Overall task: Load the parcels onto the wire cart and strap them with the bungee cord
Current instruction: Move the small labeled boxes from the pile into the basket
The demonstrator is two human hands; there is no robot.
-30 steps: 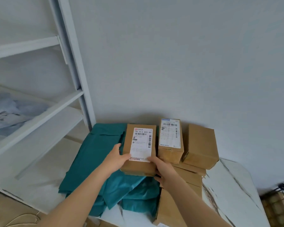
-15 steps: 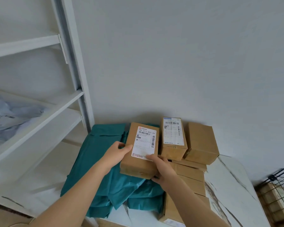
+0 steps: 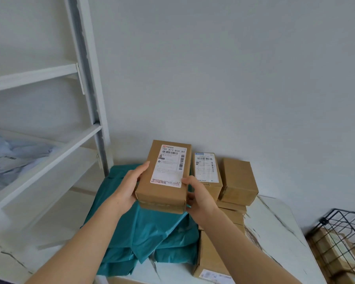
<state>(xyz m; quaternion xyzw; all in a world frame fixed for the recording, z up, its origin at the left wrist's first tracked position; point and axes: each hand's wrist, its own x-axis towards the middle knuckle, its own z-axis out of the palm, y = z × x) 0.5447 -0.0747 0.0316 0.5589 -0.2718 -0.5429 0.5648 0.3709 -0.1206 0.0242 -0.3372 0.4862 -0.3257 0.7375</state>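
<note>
I hold a brown labelled cardboard parcel point(image 3: 162, 193) in the air above a pile of teal mailer bags point(image 3: 143, 232). My left hand point(image 3: 129, 187) grips its left side, thumb on top. My right hand point(image 3: 197, 195) grips its right near corner, thumb on the white label. A second labelled box point(image 3: 206, 171) and a plain brown box point(image 3: 237, 181) sit on a stack of cardboard parcels point(image 3: 211, 261) to the right. The black wire cart point(image 3: 342, 238) stands at the lower right with cardboard parcels inside. No bungee cord is in view.
The parcels lie on a white marble-patterned table point(image 3: 275, 232) against a grey wall. A white shelf unit point(image 3: 49, 148) stands on the left, holding pale plastic mailers point(image 3: 10, 158).
Both hands have lifted the labelled parcel up off the teal bags and tilted it toward me. The view has shifted, bringing more of the wire cart into sight at the right.
</note>
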